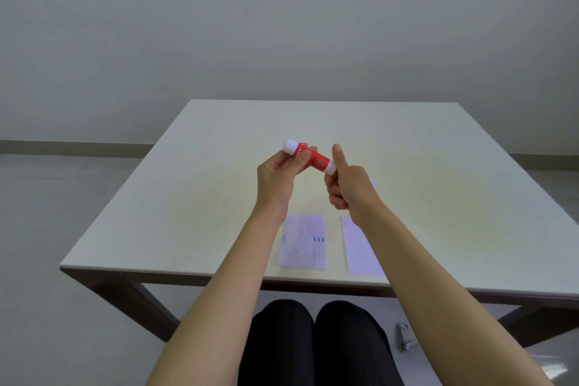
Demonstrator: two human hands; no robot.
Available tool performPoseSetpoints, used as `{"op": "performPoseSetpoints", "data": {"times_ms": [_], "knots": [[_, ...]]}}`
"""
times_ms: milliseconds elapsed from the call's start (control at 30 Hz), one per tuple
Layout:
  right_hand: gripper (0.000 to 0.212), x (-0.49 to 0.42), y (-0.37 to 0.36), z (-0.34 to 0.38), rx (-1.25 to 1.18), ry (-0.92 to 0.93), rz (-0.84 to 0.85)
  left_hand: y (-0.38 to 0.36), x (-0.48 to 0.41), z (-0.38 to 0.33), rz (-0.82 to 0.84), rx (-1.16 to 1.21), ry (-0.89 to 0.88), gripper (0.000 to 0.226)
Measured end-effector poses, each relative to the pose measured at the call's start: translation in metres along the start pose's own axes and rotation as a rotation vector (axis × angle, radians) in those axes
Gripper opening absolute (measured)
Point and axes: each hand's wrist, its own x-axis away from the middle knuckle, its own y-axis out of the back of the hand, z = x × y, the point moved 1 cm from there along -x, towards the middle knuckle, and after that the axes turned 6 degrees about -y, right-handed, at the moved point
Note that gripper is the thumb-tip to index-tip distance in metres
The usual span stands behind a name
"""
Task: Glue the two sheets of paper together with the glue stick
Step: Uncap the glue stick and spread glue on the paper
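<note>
A red glue stick (316, 160) with white ends is held above the middle of the table, lying almost level, white cap at the upper left. My left hand (280, 177) pinches its cap end. My right hand (347, 185) grips its other white end, thumb raised. Two white sheets of paper lie flat near the table's front edge: the left sheet (303, 241) has small blue marks, and the right sheet (357, 249) is partly covered by my right forearm. The sheets lie side by side with a gap between them.
The pale table (200, 197) has dark legs and stands before a plain wall. My knees in dark trousers show under the front edge. A small metal object (402, 338) lies on the floor at the right.
</note>
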Motion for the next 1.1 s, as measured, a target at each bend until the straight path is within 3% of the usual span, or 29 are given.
{"op": "performPoseSetpoints", "data": {"times_ms": [167, 333, 433, 500, 567, 600, 733, 800, 967, 1033, 1100], "knots": [[0.019, 0.001, 0.009, -0.002, -0.195, 0.212, 0.201, 0.002, -0.001, -0.001, -0.045, -0.005, -0.002, 0.008], [0.053, 0.001, 0.001, -0.007, -0.185, -0.125, 0.041, -0.004, 0.004, 0.000, 0.006, -0.050, -0.006, 0.010], [0.054, 0.002, 0.002, -0.004, -0.109, -0.025, 0.013, -0.005, 0.003, -0.001, 0.004, -0.015, -0.003, 0.006], [0.031, 0.005, 0.004, -0.002, -0.121, 0.138, 0.080, -0.002, 0.001, -0.003, -0.022, -0.025, -0.017, 0.006], [0.021, 0.008, 0.005, 0.000, -0.144, 0.244, 0.142, -0.001, -0.001, -0.005, -0.028, -0.005, -0.015, 0.005], [0.020, 0.008, 0.006, 0.000, -0.150, 0.238, 0.151, 0.000, -0.001, -0.006, -0.020, 0.007, -0.015, 0.005], [0.052, 0.007, 0.000, 0.001, -0.094, -0.036, 0.064, -0.001, 0.001, -0.005, 0.014, 0.004, -0.007, 0.006], [0.058, 0.006, 0.001, 0.000, -0.063, -0.061, 0.041, -0.002, 0.003, -0.004, 0.017, 0.013, -0.005, 0.006], [0.020, 0.004, 0.009, -0.007, -0.173, 0.244, 0.255, 0.002, 0.003, -0.005, -0.024, 0.007, -0.019, 0.007], [0.024, 0.004, 0.009, -0.009, -0.240, 0.180, 0.256, 0.002, 0.004, -0.006, -0.010, -0.006, -0.022, 0.006], [0.043, 0.004, 0.006, -0.010, -0.256, -0.033, 0.192, 0.000, 0.006, -0.004, 0.008, -0.037, -0.026, 0.007]]}}
